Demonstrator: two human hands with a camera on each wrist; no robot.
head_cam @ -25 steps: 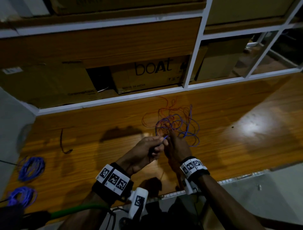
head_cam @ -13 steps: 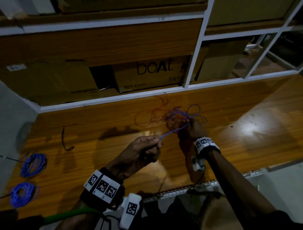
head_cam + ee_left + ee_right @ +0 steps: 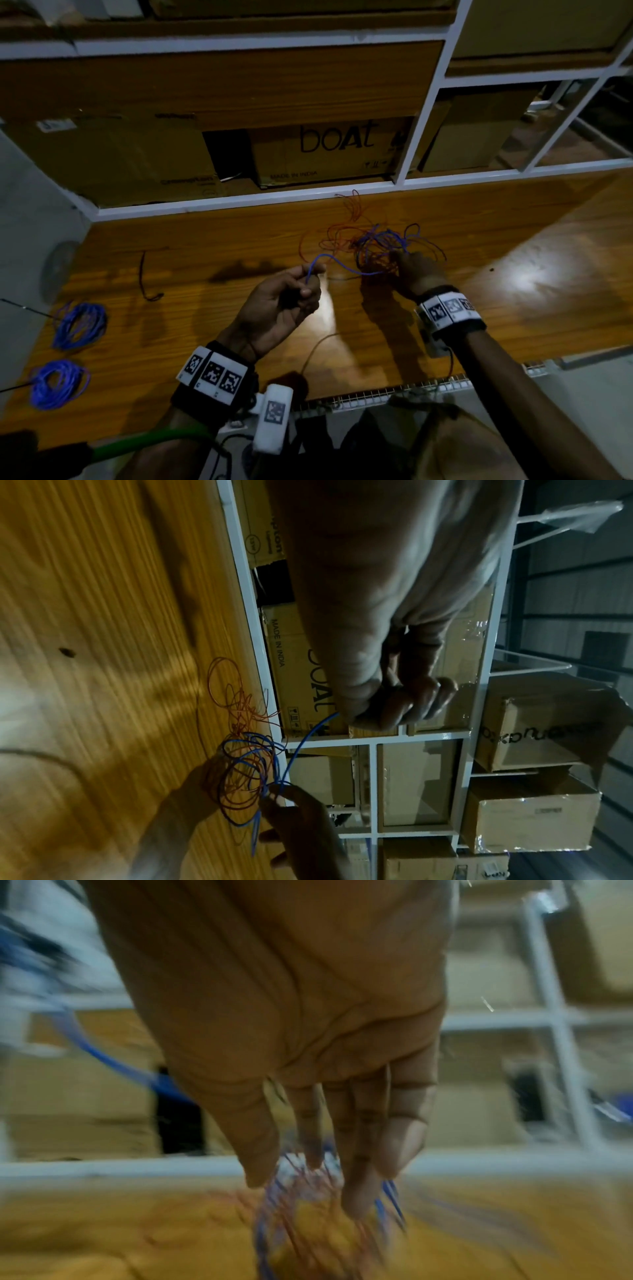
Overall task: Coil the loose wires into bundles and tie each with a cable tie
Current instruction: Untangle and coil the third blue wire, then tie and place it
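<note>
A tangle of red and blue wires (image 3: 373, 245) lies on the wooden table (image 3: 205, 246) near the back rail. My right hand (image 3: 399, 258) reaches into the tangle's right side and pinches its strands; the left wrist view shows this right hand (image 3: 274, 796) gripping the loops (image 3: 246, 772). My left hand (image 3: 310, 284) is raised to the left and pinches the end of a blue wire (image 3: 339, 265) that runs slack back to the tangle. The right wrist view is blurred, with fingers (image 3: 359, 1191) among the wires.
Two coiled blue bundles (image 3: 80, 325) (image 3: 58, 383) lie at the table's left end. A black cable tie (image 3: 145, 281) lies left of centre. Cardboard boxes (image 3: 329, 150) fill the white-framed shelf behind. The table's near edge (image 3: 376, 397) runs below my wrists.
My hands have drawn apart: the left pulled the blue wire end leftward and nearer to me, while the right moved right and away with the tangle. More blue wire now spans between them.
</note>
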